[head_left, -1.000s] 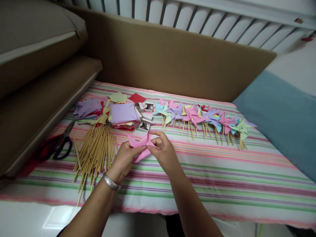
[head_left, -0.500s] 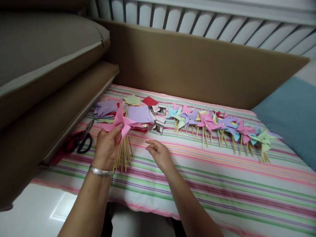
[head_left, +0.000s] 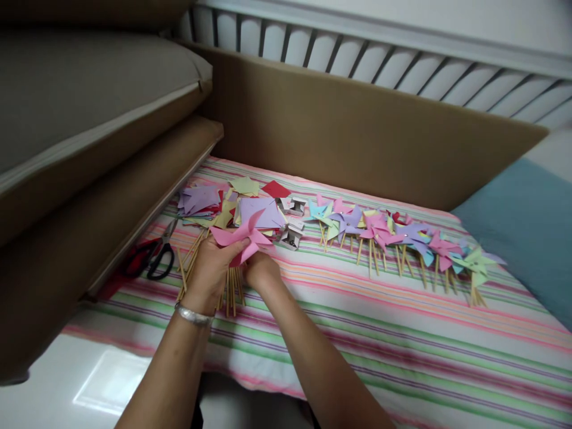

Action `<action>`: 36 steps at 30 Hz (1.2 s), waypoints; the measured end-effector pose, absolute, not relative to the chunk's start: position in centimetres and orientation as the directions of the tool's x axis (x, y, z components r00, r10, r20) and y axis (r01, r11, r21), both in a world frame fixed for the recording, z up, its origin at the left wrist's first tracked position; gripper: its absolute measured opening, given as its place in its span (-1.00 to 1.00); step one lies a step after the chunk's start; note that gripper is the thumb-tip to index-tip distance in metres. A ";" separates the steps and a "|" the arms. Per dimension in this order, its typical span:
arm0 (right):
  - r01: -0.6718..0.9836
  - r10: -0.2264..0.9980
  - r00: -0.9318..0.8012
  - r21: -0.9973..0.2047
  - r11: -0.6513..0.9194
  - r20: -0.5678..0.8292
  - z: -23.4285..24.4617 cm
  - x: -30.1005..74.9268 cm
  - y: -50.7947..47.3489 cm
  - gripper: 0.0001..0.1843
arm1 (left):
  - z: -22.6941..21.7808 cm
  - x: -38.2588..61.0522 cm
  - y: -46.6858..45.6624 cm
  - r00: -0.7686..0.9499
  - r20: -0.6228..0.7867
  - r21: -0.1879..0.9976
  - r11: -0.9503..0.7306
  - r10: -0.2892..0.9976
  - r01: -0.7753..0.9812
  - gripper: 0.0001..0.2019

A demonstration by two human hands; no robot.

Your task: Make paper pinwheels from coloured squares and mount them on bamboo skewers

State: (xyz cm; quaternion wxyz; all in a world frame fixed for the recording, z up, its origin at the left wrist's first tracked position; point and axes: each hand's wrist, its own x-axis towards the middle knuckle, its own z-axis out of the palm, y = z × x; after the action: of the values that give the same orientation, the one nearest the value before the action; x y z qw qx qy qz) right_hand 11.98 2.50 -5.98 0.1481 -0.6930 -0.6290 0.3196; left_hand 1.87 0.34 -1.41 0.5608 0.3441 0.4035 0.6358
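A pink paper pinwheel [head_left: 243,238] with folded blades is pinched in my left hand [head_left: 210,265], thumb over its centre. My right hand [head_left: 263,271] is curled close under the pinwheel's right side. Its fingertips are hidden by the paper, so what they hold does not show. Below the pinwheel, wooden sticks [head_left: 231,292] lie in a bundle on the striped cloth. Just beyond both hands is a stack of coloured paper squares [head_left: 259,211] with lilac on top. Small open boxes [head_left: 291,236] with tiny metal pieces stand to its right.
Several pinwheels on sticks [head_left: 378,229] lie in a row to the right. Black-handled scissors [head_left: 161,259] rest at the left, near stacked brown cushioned panels [head_left: 147,173]. A brown board [head_left: 335,125] stands along the back. More lilac paper pieces [head_left: 199,199] lie farther left.
My right hand has moved left and up, from apart over the cloth to right against the pink pinwheel. My left hand has shifted slightly right, still holding the pinwheel, now tilted differently.
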 end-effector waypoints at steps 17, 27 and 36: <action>-0.035 0.996 0.047 -0.996 -0.076 -0.078 -0.8 26.7 -4.2 -0.85 | -0.9 8.4 -1.5 0.431 0.427 0.878 -0.478 0.795 0.013 -0.89; 0.101 0.996 0.051 -0.993 0.063 0.069 0.7 28.9 -5.2 -0.92 | -1.0 10.7 -1.6 0.446 0.657 0.625 -0.770 0.608 0.129 -0.81; 0.258 0.976 0.057 -0.948 0.188 0.209 1.3 28.5 -5.6 -0.93 | -0.8 10.5 -1.9 0.380 0.689 0.617 -0.775 0.617 0.140 -0.84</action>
State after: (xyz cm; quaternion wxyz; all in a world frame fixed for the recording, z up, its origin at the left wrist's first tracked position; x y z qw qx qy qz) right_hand 28.53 -5.59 1.32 0.5009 -0.5270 -0.5855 0.3585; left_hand 10.51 -1.89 -0.80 0.2370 0.7962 0.2376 0.5034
